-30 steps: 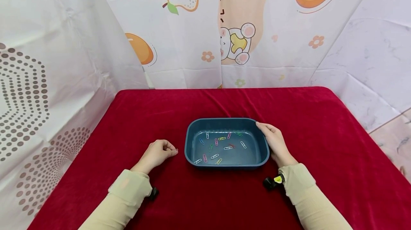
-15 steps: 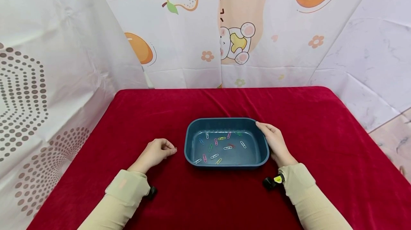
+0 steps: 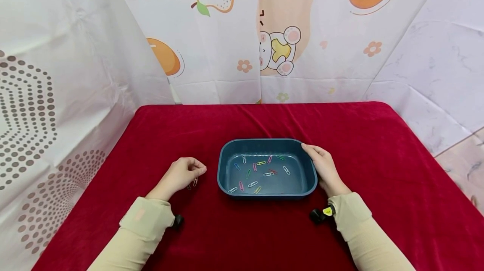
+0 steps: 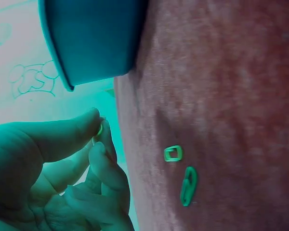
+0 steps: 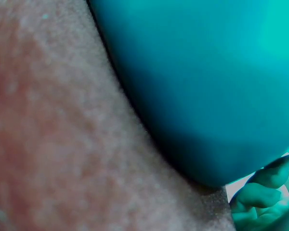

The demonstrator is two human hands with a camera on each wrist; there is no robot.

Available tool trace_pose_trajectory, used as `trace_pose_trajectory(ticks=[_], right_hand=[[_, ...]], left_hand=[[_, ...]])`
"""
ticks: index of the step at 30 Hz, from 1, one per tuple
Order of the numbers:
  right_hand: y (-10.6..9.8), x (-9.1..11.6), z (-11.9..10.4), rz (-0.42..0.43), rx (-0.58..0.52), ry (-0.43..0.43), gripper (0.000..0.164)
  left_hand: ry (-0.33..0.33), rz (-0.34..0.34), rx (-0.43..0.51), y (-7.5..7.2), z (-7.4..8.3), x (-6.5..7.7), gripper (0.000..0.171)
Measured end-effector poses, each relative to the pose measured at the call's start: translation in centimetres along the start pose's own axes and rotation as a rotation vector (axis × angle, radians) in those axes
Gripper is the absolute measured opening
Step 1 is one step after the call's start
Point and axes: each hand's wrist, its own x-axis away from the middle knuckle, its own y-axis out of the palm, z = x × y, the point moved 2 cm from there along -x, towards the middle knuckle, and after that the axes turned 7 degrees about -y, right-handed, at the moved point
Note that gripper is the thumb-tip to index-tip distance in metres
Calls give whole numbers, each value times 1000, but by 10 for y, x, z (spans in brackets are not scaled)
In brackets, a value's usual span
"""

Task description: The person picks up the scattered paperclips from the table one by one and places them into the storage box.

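Note:
My left hand [image 3: 179, 175] is left of a dark blue plastic basin [image 3: 298, 193], above the cloth. Its thumb and forefinger pinch a small paper clip [image 4: 100, 129], mostly hidden between the fingertips. Below that hand, a pale paper clip [image 3: 195, 181] and a darker paper clip [image 3: 189, 187] lie on the cloth. My right hand [image 3: 325, 169] grips the basin's right side near the far corner, thumb at the rim. Inside, several coloured clips are spread over the floor, among them a green clip [image 3: 248, 174], a pink clip [image 3: 241, 186] and a yellow clip [image 3: 258, 190].
A red velvet cloth [image 3: 257, 237] covers the table. Printed white curtains [image 3: 227, 86] hang behind it and along both sides. A small black device [image 3: 319, 215] is strapped at the right wrist, another black device [image 3: 177, 221] at the left.
My left hand has shifted slightly up and to the left, away from the basin. Two paper clips on the cloth now show beneath it. The right hand and basin stay put.

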Motion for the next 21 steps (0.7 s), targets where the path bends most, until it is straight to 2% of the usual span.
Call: trace_pose_trajectory(ticks=[11, 21], right_hand=[[0, 1, -1, -5, -8, -5, 47], [0, 2, -3, -16, 5, -17, 49]], left_hand=[[33, 17, 32, -11, 20, 1, 16], [57, 3, 64, -20, 41, -1, 15]])
